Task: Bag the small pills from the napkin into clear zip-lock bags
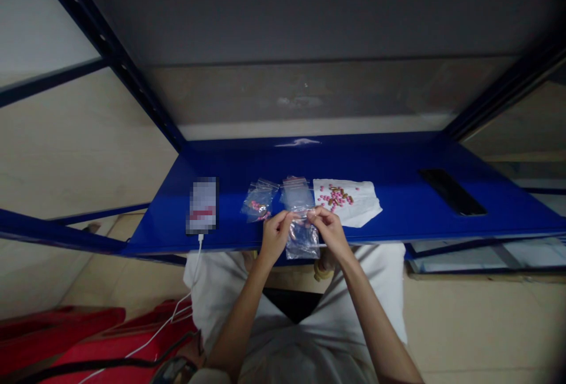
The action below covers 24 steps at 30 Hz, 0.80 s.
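A clear plastic zip bag (303, 243) hangs at the front edge of the blue shelf, its top edge pinched between both hands. My left hand (277, 230) grips the bag's left side with thumb and fingertips. On the right side, my right hand (328, 227) pinches the same edge. Just behind lies a stack of clear zip bags (296, 192). Left of it are filled zip bags (260, 201) with pink and brown pills inside. Loose pink and brown pills (336, 196) are spread over a white paper sheet (365, 210) to the right.
The blue shelf (375, 157) has upright blue posts at both sides. A phone with a blurred screen (202, 204) lies at left, with a white cable (200, 248) running down from it. A dark phone (453, 191) lies at right. Red plastic furniture (115, 348) stands at lower left.
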Each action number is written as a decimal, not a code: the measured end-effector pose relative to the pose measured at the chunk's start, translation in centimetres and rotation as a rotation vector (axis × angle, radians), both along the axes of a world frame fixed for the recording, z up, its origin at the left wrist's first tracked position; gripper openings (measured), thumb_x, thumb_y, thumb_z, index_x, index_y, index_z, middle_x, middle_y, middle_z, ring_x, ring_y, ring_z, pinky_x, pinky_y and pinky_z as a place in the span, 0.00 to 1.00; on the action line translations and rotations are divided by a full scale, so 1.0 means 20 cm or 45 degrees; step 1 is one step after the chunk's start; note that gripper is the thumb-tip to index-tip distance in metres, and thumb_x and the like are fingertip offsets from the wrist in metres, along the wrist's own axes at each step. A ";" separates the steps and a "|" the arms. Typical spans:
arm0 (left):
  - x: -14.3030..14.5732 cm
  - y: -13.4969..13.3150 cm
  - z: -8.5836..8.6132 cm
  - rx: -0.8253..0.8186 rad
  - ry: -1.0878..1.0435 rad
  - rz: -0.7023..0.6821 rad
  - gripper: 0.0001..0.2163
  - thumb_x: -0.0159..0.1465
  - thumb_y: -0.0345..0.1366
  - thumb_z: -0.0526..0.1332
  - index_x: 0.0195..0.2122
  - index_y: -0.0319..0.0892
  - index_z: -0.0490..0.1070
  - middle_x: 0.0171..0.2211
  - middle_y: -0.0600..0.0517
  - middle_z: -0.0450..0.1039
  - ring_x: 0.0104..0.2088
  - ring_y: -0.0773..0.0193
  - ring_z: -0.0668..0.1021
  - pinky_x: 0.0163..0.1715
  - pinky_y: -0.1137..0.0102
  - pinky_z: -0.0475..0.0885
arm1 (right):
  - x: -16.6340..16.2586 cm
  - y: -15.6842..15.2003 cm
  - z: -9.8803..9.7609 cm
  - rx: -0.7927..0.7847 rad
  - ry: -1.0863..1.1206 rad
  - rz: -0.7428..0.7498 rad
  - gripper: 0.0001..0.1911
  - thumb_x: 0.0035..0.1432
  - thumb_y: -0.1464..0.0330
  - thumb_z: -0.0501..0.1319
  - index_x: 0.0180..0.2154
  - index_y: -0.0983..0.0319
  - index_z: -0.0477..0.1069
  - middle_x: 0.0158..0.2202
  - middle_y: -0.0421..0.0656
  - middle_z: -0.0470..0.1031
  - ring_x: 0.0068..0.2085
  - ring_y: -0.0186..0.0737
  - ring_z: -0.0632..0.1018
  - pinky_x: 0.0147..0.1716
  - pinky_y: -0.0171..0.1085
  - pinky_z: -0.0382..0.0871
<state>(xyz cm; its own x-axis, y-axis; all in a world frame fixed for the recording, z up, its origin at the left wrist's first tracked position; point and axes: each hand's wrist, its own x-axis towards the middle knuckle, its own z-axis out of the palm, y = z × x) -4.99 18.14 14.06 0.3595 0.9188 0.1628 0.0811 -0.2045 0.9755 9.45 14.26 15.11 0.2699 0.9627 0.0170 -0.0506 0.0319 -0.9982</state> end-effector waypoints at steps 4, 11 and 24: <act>0.00 -0.01 0.01 0.063 0.052 0.020 0.18 0.65 0.45 0.51 0.29 0.39 0.74 0.19 0.55 0.72 0.16 0.72 0.71 0.22 0.77 0.66 | -0.01 -0.01 0.00 -0.088 -0.024 0.058 0.16 0.48 0.55 0.65 0.29 0.62 0.73 0.22 0.40 0.72 0.23 0.33 0.71 0.15 0.28 0.64; 0.00 -0.01 0.00 0.159 0.110 0.022 0.16 0.65 0.41 0.52 0.27 0.40 0.73 0.19 0.55 0.71 0.16 0.72 0.70 0.22 0.77 0.65 | -0.03 -0.02 -0.01 -0.077 -0.092 -0.001 0.16 0.46 0.56 0.66 0.26 0.63 0.73 0.21 0.40 0.71 0.20 0.31 0.69 0.14 0.28 0.64; 0.01 -0.04 -0.02 0.326 0.112 0.218 0.15 0.64 0.38 0.54 0.22 0.42 0.72 0.17 0.56 0.71 0.17 0.71 0.71 0.22 0.77 0.66 | 0.01 -0.03 -0.04 0.053 -0.111 0.191 0.13 0.52 0.58 0.63 0.27 0.61 0.77 0.25 0.41 0.73 0.25 0.34 0.73 0.23 0.32 0.67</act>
<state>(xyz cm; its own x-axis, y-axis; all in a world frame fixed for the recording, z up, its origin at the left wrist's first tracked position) -4.81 17.42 13.64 0.2259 0.9005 0.3717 0.2177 -0.4186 0.8817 9.67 13.70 14.35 0.1190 0.9901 0.0750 0.0290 0.0720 -0.9970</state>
